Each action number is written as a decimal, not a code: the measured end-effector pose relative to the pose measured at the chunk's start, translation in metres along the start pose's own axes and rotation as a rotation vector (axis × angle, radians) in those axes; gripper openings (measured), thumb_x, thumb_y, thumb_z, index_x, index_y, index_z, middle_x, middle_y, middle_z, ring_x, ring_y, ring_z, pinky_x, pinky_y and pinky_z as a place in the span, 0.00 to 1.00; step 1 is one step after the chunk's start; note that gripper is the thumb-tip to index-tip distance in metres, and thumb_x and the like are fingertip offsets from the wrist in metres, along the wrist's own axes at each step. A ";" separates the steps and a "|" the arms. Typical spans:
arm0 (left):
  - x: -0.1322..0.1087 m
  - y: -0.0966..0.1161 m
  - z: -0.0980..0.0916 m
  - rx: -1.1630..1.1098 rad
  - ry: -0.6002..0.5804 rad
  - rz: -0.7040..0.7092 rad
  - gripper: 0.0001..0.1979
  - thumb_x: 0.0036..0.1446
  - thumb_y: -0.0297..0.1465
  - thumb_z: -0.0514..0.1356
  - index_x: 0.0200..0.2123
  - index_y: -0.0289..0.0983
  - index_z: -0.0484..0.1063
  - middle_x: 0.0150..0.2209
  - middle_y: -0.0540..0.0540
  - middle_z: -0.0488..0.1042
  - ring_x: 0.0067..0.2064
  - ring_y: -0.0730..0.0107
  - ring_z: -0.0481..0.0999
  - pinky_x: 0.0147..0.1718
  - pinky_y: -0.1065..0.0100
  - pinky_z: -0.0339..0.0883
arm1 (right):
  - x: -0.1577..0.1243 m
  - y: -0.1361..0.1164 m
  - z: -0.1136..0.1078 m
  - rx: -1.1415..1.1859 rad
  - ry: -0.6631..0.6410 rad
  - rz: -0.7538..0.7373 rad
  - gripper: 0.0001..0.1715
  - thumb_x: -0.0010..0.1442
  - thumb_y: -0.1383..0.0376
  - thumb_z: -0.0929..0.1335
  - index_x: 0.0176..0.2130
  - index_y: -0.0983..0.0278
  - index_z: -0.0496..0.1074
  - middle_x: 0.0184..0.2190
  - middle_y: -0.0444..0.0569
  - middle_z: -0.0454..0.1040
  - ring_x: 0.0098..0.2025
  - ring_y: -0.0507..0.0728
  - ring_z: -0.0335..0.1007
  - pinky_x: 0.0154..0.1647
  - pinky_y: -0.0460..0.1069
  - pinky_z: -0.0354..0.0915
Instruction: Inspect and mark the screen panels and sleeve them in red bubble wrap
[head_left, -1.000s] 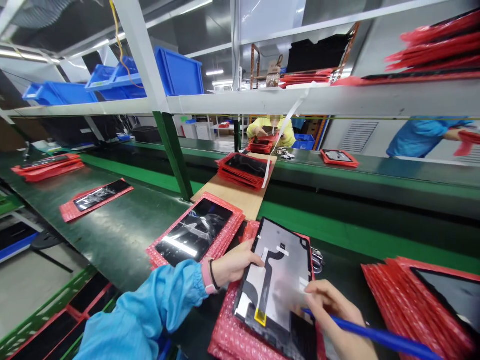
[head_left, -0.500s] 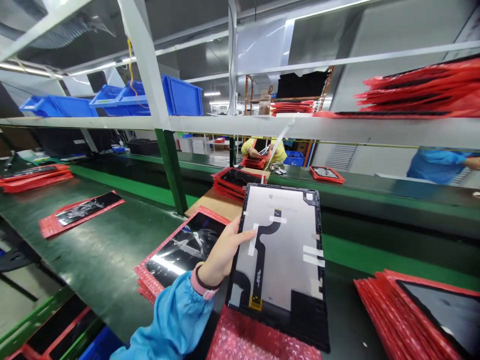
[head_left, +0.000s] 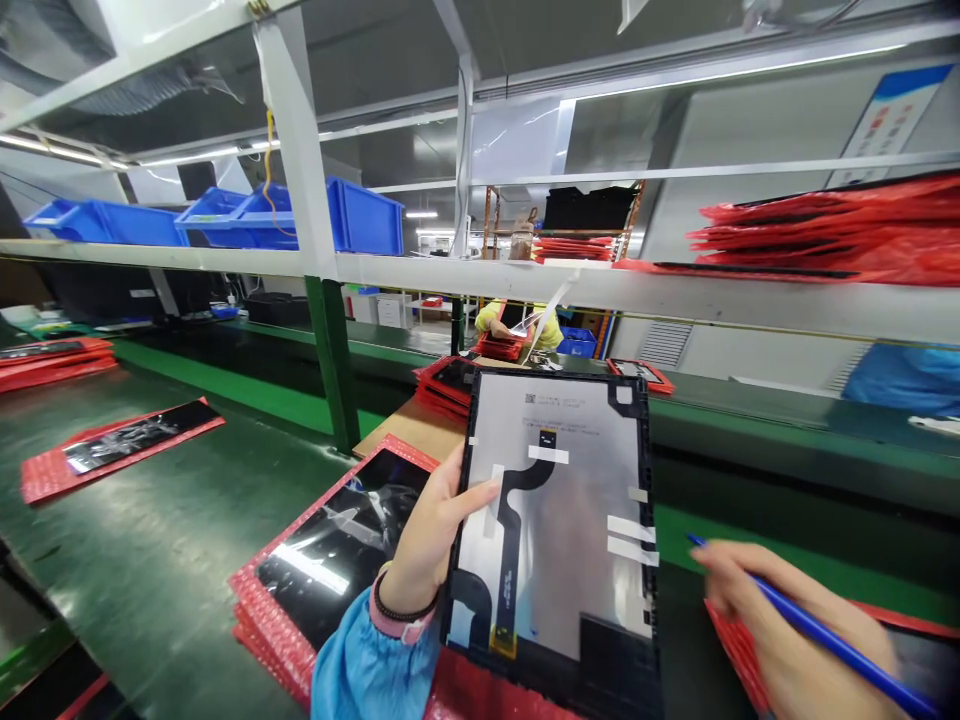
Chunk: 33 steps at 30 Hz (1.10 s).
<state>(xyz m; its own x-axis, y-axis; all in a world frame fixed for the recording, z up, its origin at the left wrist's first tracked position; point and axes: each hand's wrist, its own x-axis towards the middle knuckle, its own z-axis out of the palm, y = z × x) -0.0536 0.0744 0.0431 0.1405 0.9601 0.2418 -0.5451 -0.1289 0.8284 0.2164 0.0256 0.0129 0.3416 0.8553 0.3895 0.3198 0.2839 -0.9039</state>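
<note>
The left hand (head_left: 427, 530) grips one tablet display panel (head_left: 559, 510) by its edge, holding it up with its back showing one black flex cable (head_left: 510, 560) and two white tape strips (head_left: 630, 538). The right hand (head_left: 780, 625) clenches one blue pen (head_left: 832, 640) beside it. Below, a black-faced panel (head_left: 330, 550) lies on red bubble wrap (head_left: 262, 640). Farther off, three blue bins (head_left: 360, 218) sit on a shelf, and a co-worker in yellow (head_left: 517, 325) stands beyond.
</note>
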 end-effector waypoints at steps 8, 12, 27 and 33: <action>0.004 -0.010 0.000 0.029 0.005 0.011 0.21 0.49 0.28 0.66 0.49 0.41 0.72 0.45 0.46 0.78 0.49 0.59 0.76 0.46 0.66 0.70 | 0.002 -0.007 0.040 0.261 -0.169 0.293 0.34 0.44 0.44 0.73 0.45 0.60 0.76 0.41 0.56 0.79 0.42 0.68 0.76 0.36 0.55 0.76; 0.006 -0.016 0.002 0.046 0.001 0.015 0.22 0.49 0.28 0.66 0.49 0.42 0.72 0.46 0.46 0.78 0.49 0.59 0.76 0.51 0.63 0.67 | 0.001 0.002 0.040 0.274 -0.046 0.286 0.27 0.38 0.49 0.77 0.38 0.58 0.78 0.41 0.52 0.80 0.41 0.67 0.77 0.33 0.52 0.76; 0.006 -0.021 -0.001 0.210 -0.059 0.092 0.15 0.53 0.31 0.64 0.45 0.37 0.74 0.32 0.49 0.76 0.27 0.76 0.71 0.30 0.73 0.66 | 0.010 0.002 0.049 -0.095 -0.121 -0.048 0.15 0.49 0.51 0.72 0.28 0.61 0.76 0.24 0.44 0.77 0.27 0.58 0.74 0.20 0.44 0.68; 0.004 -0.020 -0.007 0.742 -0.086 0.512 0.11 0.57 0.28 0.59 0.43 0.36 0.77 0.30 0.47 0.80 0.28 0.70 0.77 0.29 0.72 0.70 | 0.014 -0.006 0.057 0.328 -0.180 0.099 0.31 0.50 0.51 0.73 0.53 0.53 0.70 0.53 0.46 0.74 0.54 0.62 0.70 0.50 0.51 0.69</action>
<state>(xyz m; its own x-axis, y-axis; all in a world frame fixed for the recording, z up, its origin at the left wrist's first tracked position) -0.0479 0.0829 0.0237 0.1051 0.7233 0.6825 0.1105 -0.6906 0.7148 0.1690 0.0606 0.0135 0.1864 0.9399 0.2862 -0.0166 0.2943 -0.9556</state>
